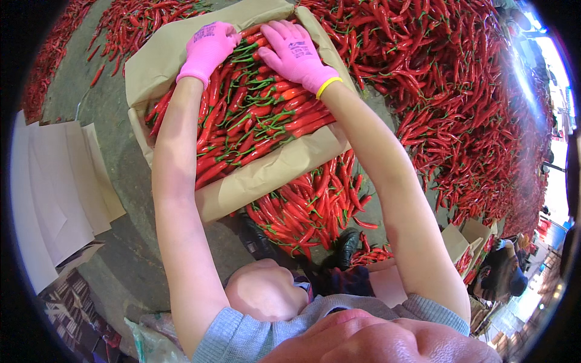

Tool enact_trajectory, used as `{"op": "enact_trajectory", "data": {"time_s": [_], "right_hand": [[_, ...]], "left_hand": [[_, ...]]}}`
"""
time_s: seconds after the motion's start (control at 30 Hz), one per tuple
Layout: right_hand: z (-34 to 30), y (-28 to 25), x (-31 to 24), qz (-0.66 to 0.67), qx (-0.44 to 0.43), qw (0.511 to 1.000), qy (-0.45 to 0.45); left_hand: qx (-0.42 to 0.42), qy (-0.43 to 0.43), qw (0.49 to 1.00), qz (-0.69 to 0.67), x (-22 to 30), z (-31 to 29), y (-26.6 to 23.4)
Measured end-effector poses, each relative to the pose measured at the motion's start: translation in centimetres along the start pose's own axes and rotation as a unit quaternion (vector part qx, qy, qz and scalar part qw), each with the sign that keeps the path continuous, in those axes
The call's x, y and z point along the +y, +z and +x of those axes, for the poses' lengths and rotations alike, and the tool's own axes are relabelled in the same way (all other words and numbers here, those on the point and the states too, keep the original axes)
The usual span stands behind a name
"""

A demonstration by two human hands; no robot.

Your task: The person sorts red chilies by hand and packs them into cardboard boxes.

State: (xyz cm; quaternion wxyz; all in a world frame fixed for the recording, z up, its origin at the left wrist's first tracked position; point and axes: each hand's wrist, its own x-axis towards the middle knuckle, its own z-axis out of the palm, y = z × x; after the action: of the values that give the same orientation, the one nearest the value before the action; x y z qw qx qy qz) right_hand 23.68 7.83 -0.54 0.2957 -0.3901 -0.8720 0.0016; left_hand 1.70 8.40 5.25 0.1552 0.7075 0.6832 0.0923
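Long red chili peppers (260, 118) with green stems lie in rows inside a box lined with brown paper (272, 166). Both my hands wear pink gloves and are at the far part of this box. My left hand (209, 48) has its fingers curled down beside the peppers; what lies under them is hidden. Flat across the far rows rests my right hand (295, 55), fingers stretched out and slightly apart. A yellow band circles its wrist.
A large heap of chilies (466, 103) covers the floor on the right. A smaller pile (305, 209) lies between the box and my black shoes (347, 245). Cardboard sheets (60, 187) stand at left; another person (502, 272) is at far right.
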Motion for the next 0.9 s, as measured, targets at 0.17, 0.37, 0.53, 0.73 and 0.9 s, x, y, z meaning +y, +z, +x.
{"op": "enact_trajectory", "data": {"time_s": [0.17, 0.37, 0.53, 0.73, 0.9], "right_hand": [[0.1, 0.0, -0.3, 0.004, -0.001, 1.000, 0.002], [0.3, -0.1, 0.5, 0.018, -0.007, 1.000, -0.015], [0.6, -3.2, 2.2, 0.256, 0.020, 0.962, 0.088], [1.8, -5.4, 2.6, 0.193, 0.081, 0.976, 0.066], [0.5, -1.0, 0.5, -0.048, -0.021, 0.999, -0.001]], "left_hand": [[0.035, 0.008, 0.999, 0.010, 0.9, 0.8, 1.0], [0.032, 0.103, 0.984, 0.140, 2.1, 1.7, 0.9], [0.082, 0.102, 0.979, 0.159, 1.3, -1.6, -0.9], [0.284, 0.066, 0.928, -0.233, -0.4, -2.9, 8.0], [0.328, 0.106, 0.920, -0.186, 2.6, -2.3, 10.5]]}}
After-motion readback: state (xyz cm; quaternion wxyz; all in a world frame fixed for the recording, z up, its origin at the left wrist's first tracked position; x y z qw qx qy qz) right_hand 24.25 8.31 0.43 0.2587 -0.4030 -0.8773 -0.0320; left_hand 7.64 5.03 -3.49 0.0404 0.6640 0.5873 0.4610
